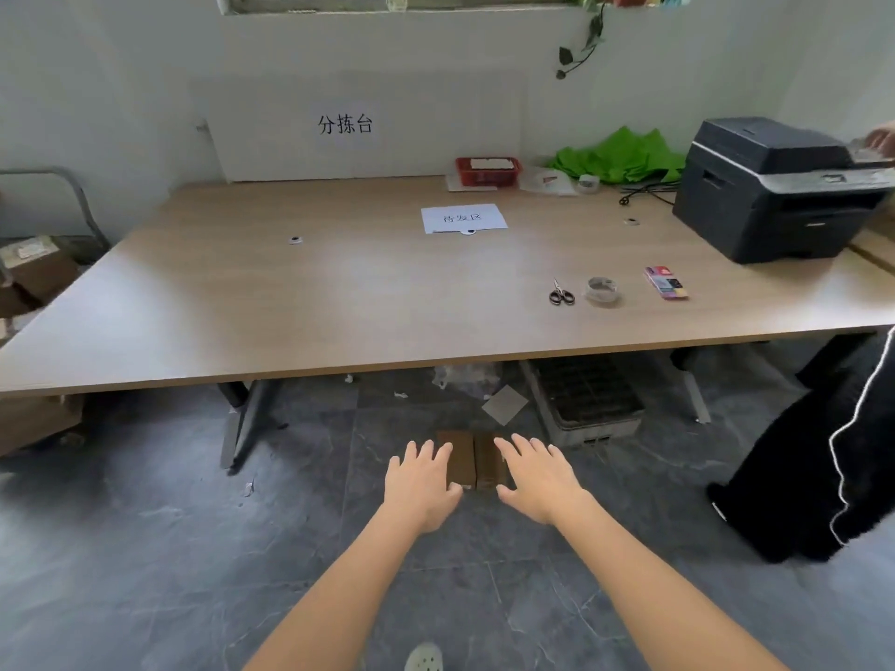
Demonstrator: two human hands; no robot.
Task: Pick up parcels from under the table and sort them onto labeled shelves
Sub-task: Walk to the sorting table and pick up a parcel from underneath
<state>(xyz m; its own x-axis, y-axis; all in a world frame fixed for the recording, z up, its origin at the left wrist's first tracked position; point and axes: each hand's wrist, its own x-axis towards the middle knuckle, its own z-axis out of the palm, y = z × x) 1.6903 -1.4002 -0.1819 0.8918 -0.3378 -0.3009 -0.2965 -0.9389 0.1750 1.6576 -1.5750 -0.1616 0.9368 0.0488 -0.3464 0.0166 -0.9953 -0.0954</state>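
Wall sign (345, 124) reads "分拣台". Left hand (420, 481) and right hand (537, 477), fingers spread, flank the parcel (474, 460) near the table (290, 302).

We have only one view, a wide head camera that looks forward and down over the near edge of the table (339, 302) to the floor (145, 573).

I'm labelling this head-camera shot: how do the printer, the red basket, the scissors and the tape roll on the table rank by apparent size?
1. Printer, by far the largest.
2. Red basket, though it sits farther back.
3. Tape roll and scissors: side by side and alike in extent, so unranked.
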